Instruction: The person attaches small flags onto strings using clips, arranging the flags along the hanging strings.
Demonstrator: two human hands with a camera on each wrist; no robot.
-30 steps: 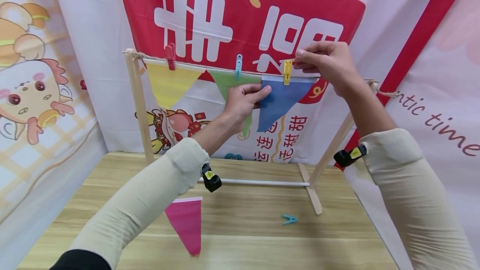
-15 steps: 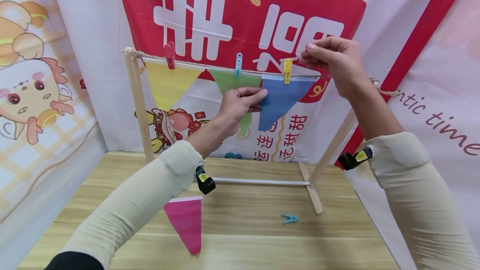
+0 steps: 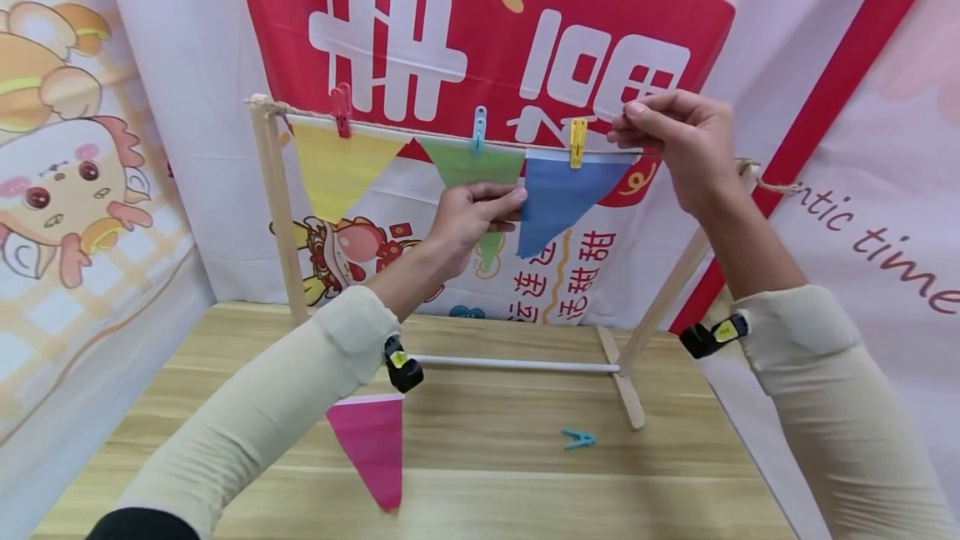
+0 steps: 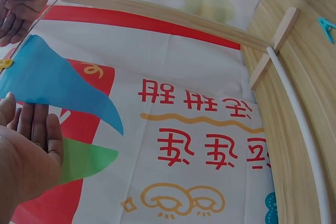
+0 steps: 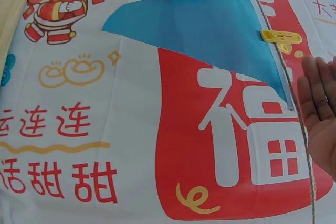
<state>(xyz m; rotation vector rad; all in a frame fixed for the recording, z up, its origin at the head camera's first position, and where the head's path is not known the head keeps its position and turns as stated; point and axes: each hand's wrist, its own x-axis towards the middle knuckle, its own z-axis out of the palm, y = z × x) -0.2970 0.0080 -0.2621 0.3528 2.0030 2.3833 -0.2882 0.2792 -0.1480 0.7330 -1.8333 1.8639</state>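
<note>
A blue triangular pennant (image 3: 566,198) hangs from the twine by a yellow clothespin (image 3: 577,143). My left hand (image 3: 472,219) is at the pennant's left edge, in front of a green pennant (image 3: 483,165); in the left wrist view its fingers look relaxed, and whether they touch the blue pennant is hard to tell. My right hand (image 3: 686,144) is raised right of the yellow clothespin, apart from it, fingers loosely bent and holding nothing. A light blue clothespin (image 3: 479,130) holds the green pennant. Farther left a red clothespin (image 3: 341,111) holds a yellow pennant (image 3: 341,169).
The twine runs between two wooden posts (image 3: 277,215), joined low down by a white rod (image 3: 517,364). On the wooden table (image 3: 487,490) lie a pink pennant (image 3: 375,448) and a light blue clothespin (image 3: 579,439). A printed cloth (image 3: 420,40) hangs behind.
My right hand has moved right, away from the yellow clothespin. My left hand has drawn back left and slightly down, from over the blue pennant to its edge. The pennants stay in place.
</note>
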